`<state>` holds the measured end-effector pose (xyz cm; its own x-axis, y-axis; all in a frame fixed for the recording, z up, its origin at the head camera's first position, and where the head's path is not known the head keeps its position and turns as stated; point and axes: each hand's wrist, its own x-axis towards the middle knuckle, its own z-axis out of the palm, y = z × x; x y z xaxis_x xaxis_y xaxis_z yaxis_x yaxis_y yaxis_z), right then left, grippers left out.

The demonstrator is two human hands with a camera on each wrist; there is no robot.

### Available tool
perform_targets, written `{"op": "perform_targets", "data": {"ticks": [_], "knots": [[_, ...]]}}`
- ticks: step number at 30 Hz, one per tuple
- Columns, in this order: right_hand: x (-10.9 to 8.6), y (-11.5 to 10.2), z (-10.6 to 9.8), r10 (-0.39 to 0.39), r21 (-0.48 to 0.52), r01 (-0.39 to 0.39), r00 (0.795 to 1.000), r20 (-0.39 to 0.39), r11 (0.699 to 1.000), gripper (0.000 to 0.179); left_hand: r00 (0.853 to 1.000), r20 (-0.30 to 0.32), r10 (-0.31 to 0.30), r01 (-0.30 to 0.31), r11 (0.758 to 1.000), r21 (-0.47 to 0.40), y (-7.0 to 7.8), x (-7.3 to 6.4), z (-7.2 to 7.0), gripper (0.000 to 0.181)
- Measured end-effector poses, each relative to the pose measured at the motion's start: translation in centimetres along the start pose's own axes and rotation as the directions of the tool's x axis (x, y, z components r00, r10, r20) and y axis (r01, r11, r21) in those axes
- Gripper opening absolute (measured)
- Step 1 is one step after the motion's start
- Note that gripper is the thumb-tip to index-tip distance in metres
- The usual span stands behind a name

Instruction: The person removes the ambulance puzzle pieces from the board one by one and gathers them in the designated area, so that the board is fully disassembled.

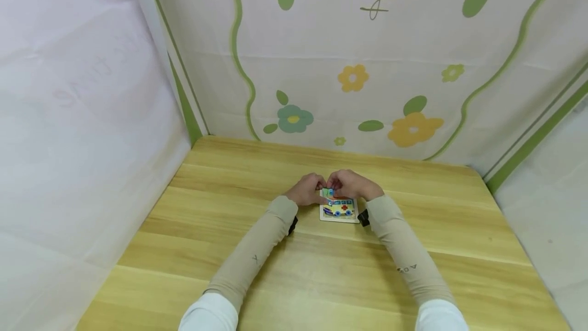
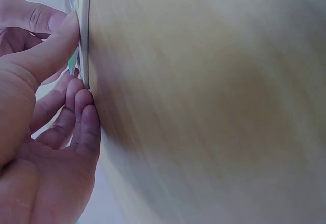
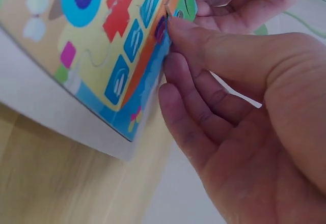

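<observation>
A small jigsaw puzzle (image 1: 340, 210) with an ambulance picture in a pale tray lies on the table between both hands. My left hand (image 1: 305, 190) grips its left side, the thumb on the printed face and the curled fingers (image 2: 87, 117) against the far edge. From the right, my right hand (image 1: 352, 186) reaches over the upper part. Its thumb and index finger pinch at a green puzzle piece (image 3: 188, 2) near the top edge, which stands tilted in the left wrist view. The fingertips partly hide that piece and the upper part of the picture.
The wooden table (image 1: 257, 178) extends around the puzzle on all sides. A white cloth wall with printed flowers (image 1: 317, 75) rises behind it. Plain pale walls (image 1: 92, 142) stand at the left and right. A dark wrist camera (image 1: 364, 217) sits under the right forearm.
</observation>
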<state>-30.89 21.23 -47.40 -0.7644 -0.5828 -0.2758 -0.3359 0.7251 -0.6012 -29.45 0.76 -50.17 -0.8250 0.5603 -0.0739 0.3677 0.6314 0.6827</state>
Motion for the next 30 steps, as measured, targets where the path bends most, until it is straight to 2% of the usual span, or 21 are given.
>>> {"op": "perform_targets", "data": {"ticks": [10,19,24,30], "knots": [[0.2,-0.2,-0.2,-0.059,-0.035,0.056,0.995,-0.075,0.998,0.016,1.0,0.012,0.018,-0.018,1.0,0.019,0.4,-0.2,-0.6,0.039],[0.0,0.5,-0.1,-0.101,-0.032,0.098,0.99,-0.101,0.995,0.016,0.999,0.008,0.034,-0.034,0.999,0.015,0.7,-0.5,-0.4,0.041],[-0.5,0.6,-0.6,-0.085,-0.024,0.083,0.99,-0.109,0.996,0.016,0.999,0.008,0.038,-0.038,0.999,-0.002,0.8,-0.7,-0.3,0.04],[-1.4,0.9,-1.6,-0.063,-0.063,0.055,0.99,-0.127,0.996,0.014,1.0,0.008,0.024,-0.025,1.0,0.006,0.5,-0.7,-0.2,0.042]]}}
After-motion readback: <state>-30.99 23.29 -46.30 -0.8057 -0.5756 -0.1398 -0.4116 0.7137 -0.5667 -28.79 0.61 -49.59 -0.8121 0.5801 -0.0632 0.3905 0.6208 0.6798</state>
